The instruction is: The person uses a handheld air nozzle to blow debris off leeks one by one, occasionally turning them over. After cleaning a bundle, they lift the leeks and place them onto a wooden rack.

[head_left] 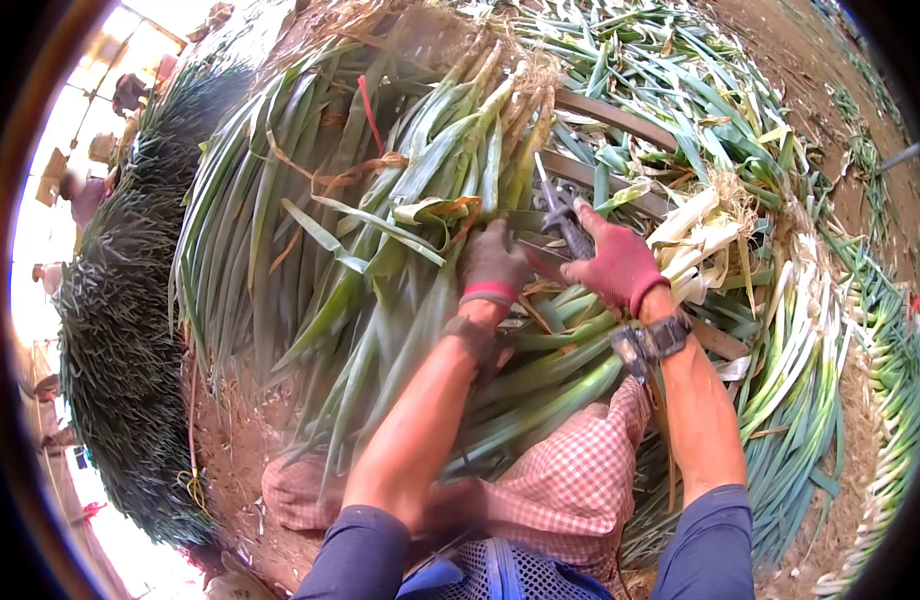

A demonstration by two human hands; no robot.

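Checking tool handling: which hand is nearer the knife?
Right. The right hand grips the knife by its handle; the left hand sits just beside it, pressing on the leek bundle.

Bright, even daylight fills the scene, and the far left edge burns out to white glare where light pours in. A fisheye lens bends everything toward a dark round border that cuts off the corners. The leek leaves (380,300) near the left hand (492,262) are smeared by motion blur, and shadows stay soft.
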